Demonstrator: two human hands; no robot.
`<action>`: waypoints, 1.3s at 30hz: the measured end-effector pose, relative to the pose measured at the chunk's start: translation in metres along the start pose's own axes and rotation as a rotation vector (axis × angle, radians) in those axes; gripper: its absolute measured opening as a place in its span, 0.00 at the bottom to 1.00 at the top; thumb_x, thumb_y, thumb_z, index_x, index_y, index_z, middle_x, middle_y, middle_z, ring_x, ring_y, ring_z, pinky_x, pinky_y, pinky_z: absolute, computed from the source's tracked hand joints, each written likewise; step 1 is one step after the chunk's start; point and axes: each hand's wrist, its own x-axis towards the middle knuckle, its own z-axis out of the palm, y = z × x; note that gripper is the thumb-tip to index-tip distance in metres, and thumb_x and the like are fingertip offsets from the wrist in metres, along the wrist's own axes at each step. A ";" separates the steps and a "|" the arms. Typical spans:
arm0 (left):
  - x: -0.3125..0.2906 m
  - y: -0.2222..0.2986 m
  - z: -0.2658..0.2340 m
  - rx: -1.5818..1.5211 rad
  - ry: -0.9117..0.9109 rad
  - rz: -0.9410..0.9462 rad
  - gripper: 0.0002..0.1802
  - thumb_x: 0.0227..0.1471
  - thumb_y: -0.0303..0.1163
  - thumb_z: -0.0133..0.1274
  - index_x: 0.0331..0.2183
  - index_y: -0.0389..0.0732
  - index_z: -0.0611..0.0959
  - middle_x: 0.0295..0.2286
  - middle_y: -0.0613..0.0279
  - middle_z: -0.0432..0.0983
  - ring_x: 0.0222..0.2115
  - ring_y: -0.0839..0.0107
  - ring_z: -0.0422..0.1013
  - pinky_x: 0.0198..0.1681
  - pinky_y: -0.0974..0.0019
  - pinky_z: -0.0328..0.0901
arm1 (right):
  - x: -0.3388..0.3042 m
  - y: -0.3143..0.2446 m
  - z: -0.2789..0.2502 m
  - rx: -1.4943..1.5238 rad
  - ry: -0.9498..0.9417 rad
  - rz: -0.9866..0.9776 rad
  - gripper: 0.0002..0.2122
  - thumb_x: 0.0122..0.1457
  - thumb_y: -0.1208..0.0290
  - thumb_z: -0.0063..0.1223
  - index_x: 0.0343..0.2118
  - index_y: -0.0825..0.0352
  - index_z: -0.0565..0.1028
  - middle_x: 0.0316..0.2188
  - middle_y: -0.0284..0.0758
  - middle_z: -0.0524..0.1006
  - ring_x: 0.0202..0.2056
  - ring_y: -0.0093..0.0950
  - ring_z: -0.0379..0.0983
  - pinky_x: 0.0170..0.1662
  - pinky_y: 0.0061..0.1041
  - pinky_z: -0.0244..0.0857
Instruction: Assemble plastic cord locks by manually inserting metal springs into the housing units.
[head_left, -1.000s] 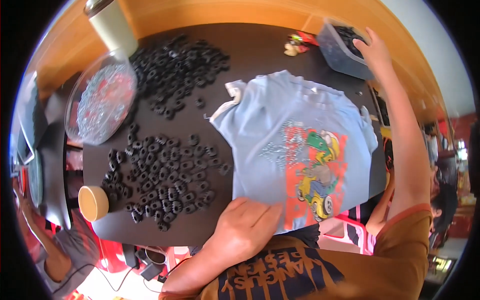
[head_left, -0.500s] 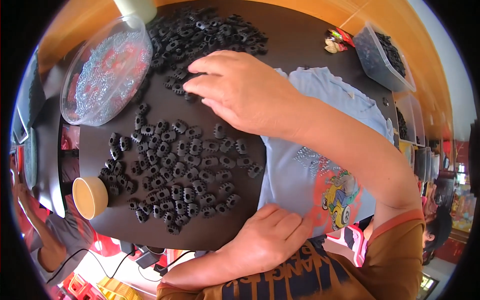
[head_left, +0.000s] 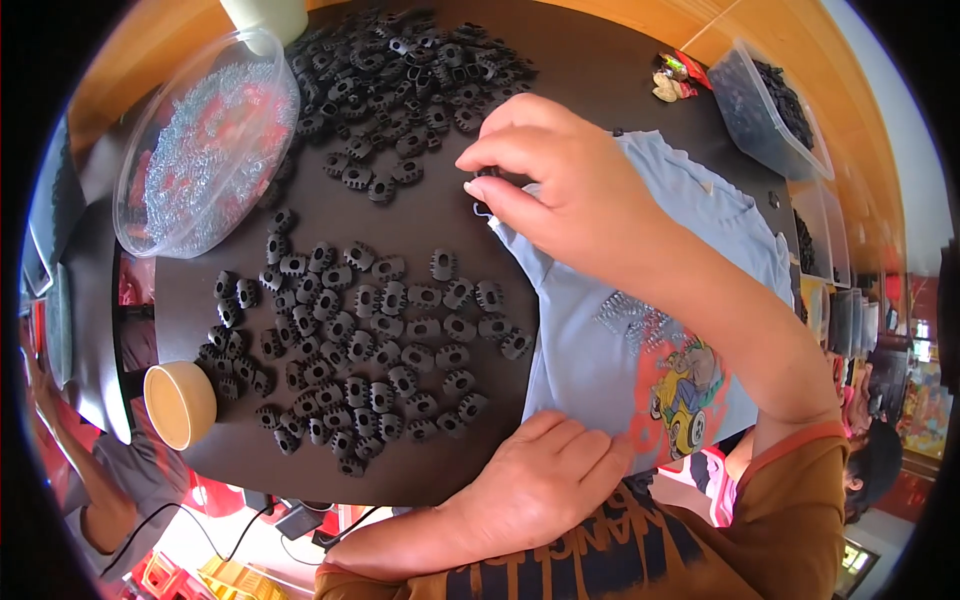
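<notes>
My right hand [head_left: 550,180] pinches a small black toothed claw clip piece [head_left: 505,178] between thumb and fingertips, over the table beside the light blue cloth. My left hand [head_left: 555,475] lies at the near edge of that light blue cloth [head_left: 580,340], its fingers curled; whatever they hold is hidden. The cloth looks like a printed shirt, and a small heap of metal springs [head_left: 637,320] rests on it. Left of the cloth, many black claw clip pieces [head_left: 345,340] are spread over the dark table [head_left: 225,445]. A larger pile of them [head_left: 420,65] covers the far side.
A clear round tub [head_left: 215,150] full of metal springs stands tilted at the far left. A tan cup [head_left: 180,405] sits at the near left edge. Clear plastic boxes [head_left: 765,110] with black pieces stand at the right, near small snack packets [head_left: 680,78]. Another person's arm [head_left: 80,465] shows at left.
My right hand has moved right and slightly nearer from the edge of the far pile, now pinching a black clip piece. My left hand has stayed nearly in place.
</notes>
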 end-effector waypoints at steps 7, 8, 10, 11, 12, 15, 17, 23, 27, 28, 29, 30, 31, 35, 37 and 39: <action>-0.002 0.000 0.003 0.048 0.084 -0.008 0.18 0.31 0.22 0.61 0.33 0.35 0.81 0.23 0.63 0.70 0.21 0.65 0.68 0.28 0.62 0.64 | -0.072 -0.067 -0.062 0.715 -0.013 0.387 0.10 0.51 0.87 0.52 0.38 0.74 0.75 0.42 0.41 0.70 0.40 0.26 0.71 0.43 0.23 0.66; -0.001 0.002 0.003 0.065 0.124 -0.017 0.18 0.31 0.22 0.61 0.32 0.35 0.81 0.23 0.62 0.70 0.21 0.64 0.67 0.28 0.62 0.64 | -0.085 -0.073 -0.069 0.741 -0.017 0.407 0.10 0.52 0.87 0.51 0.38 0.75 0.75 0.43 0.43 0.70 0.39 0.27 0.71 0.43 0.24 0.67; 0.005 0.006 0.004 0.071 0.158 -0.031 0.15 0.32 0.21 0.60 0.31 0.35 0.81 0.21 0.60 0.71 0.19 0.62 0.66 0.26 0.62 0.63 | -0.114 -0.089 -0.080 0.887 0.066 0.539 0.09 0.53 0.87 0.50 0.38 0.75 0.75 0.45 0.46 0.70 0.37 0.28 0.73 0.40 0.26 0.69; 0.007 0.007 0.003 0.104 0.143 -0.024 0.17 0.32 0.21 0.60 0.32 0.35 0.81 0.22 0.63 0.71 0.19 0.66 0.66 0.26 0.64 0.63 | -0.129 -0.093 -0.083 0.984 0.110 0.577 0.09 0.53 0.86 0.50 0.37 0.75 0.76 0.44 0.46 0.71 0.36 0.28 0.73 0.38 0.27 0.70; 0.009 0.008 0.003 0.139 0.128 -0.016 0.19 0.32 0.20 0.61 0.34 0.35 0.81 0.22 0.66 0.71 0.20 0.69 0.67 0.26 0.65 0.64 | -0.145 -0.095 -0.085 1.082 0.155 0.610 0.09 0.53 0.86 0.50 0.37 0.75 0.76 0.43 0.47 0.72 0.36 0.29 0.73 0.37 0.27 0.70; 0.011 0.008 0.005 0.178 0.082 -0.068 0.17 0.32 0.19 0.61 0.32 0.36 0.81 0.22 0.64 0.71 0.19 0.66 0.67 0.25 0.64 0.62 | -0.183 -0.094 -0.084 1.124 0.246 0.588 0.09 0.53 0.85 0.52 0.38 0.74 0.76 0.43 0.44 0.72 0.36 0.26 0.72 0.37 0.24 0.68; 0.016 0.011 0.004 0.216 0.064 -0.075 0.15 0.34 0.19 0.60 0.32 0.36 0.81 0.22 0.62 0.72 0.19 0.65 0.67 0.25 0.63 0.61 | -0.200 -0.097 -0.081 1.268 0.317 0.650 0.12 0.54 0.86 0.53 0.42 0.73 0.75 0.44 0.40 0.72 0.37 0.23 0.72 0.39 0.21 0.67; 0.045 0.013 0.001 0.528 0.106 -0.190 0.12 0.40 0.17 0.56 0.32 0.35 0.81 0.25 0.57 0.74 0.25 0.60 0.69 0.30 0.62 0.63 | -0.221 -0.102 -0.054 1.225 0.463 0.606 0.14 0.53 0.86 0.53 0.44 0.70 0.75 0.42 0.37 0.72 0.36 0.22 0.70 0.39 0.22 0.67; 0.058 0.011 0.007 0.568 0.055 -0.257 0.12 0.41 0.18 0.57 0.33 0.35 0.81 0.27 0.57 0.73 0.29 0.60 0.69 0.33 0.63 0.64 | -0.230 -0.094 -0.050 0.815 0.313 0.444 0.15 0.50 0.83 0.58 0.43 0.74 0.74 0.38 0.41 0.74 0.34 0.26 0.73 0.36 0.22 0.66; 0.060 0.012 0.010 0.570 0.046 -0.221 0.12 0.40 0.18 0.57 0.33 0.35 0.81 0.28 0.57 0.74 0.29 0.60 0.69 0.33 0.63 0.64 | -0.231 -0.093 -0.045 0.769 0.370 0.409 0.16 0.47 0.81 0.60 0.42 0.73 0.75 0.35 0.40 0.75 0.31 0.26 0.73 0.32 0.21 0.65; 0.061 0.012 0.012 0.568 0.014 -0.197 0.12 0.41 0.19 0.57 0.34 0.36 0.81 0.29 0.57 0.73 0.30 0.59 0.69 0.34 0.62 0.64 | -0.233 -0.091 -0.043 0.775 0.375 0.410 0.16 0.47 0.81 0.60 0.42 0.73 0.75 0.35 0.40 0.75 0.31 0.26 0.73 0.32 0.21 0.65; 0.063 0.010 0.015 0.570 0.007 -0.198 0.12 0.41 0.19 0.57 0.34 0.36 0.81 0.29 0.57 0.73 0.30 0.59 0.69 0.34 0.62 0.64 | -0.235 -0.089 -0.041 0.747 0.389 0.372 0.16 0.47 0.81 0.61 0.41 0.73 0.75 0.34 0.40 0.75 0.30 0.27 0.73 0.31 0.22 0.66; 0.065 0.008 0.017 0.615 -0.032 -0.187 0.12 0.42 0.20 0.56 0.35 0.36 0.80 0.29 0.57 0.73 0.31 0.58 0.69 0.35 0.61 0.63 | -0.236 -0.087 -0.040 0.718 0.402 0.334 0.16 0.46 0.81 0.61 0.41 0.73 0.75 0.34 0.40 0.75 0.30 0.27 0.73 0.30 0.22 0.66; 0.067 0.005 0.019 0.711 -0.090 -0.180 0.13 0.43 0.23 0.56 0.36 0.37 0.80 0.31 0.56 0.73 0.32 0.58 0.70 0.37 0.59 0.63 | -0.233 -0.086 -0.037 0.738 0.411 0.347 0.16 0.45 0.80 0.62 0.40 0.73 0.76 0.33 0.40 0.75 0.29 0.28 0.74 0.28 0.22 0.66; 0.067 0.008 0.018 0.734 -0.105 -0.233 0.12 0.44 0.24 0.56 0.35 0.38 0.80 0.30 0.56 0.73 0.32 0.58 0.70 0.37 0.59 0.63 | -0.233 -0.086 -0.035 0.738 0.441 0.336 0.16 0.45 0.81 0.62 0.40 0.73 0.76 0.33 0.40 0.75 0.29 0.27 0.74 0.27 0.21 0.66; 0.067 0.009 0.018 0.718 -0.096 -0.243 0.12 0.44 0.24 0.56 0.35 0.38 0.80 0.29 0.56 0.73 0.31 0.58 0.70 0.38 0.59 0.63 | -0.234 -0.086 -0.035 0.724 0.445 0.334 0.16 0.45 0.81 0.62 0.40 0.73 0.76 0.33 0.40 0.75 0.29 0.27 0.74 0.27 0.20 0.67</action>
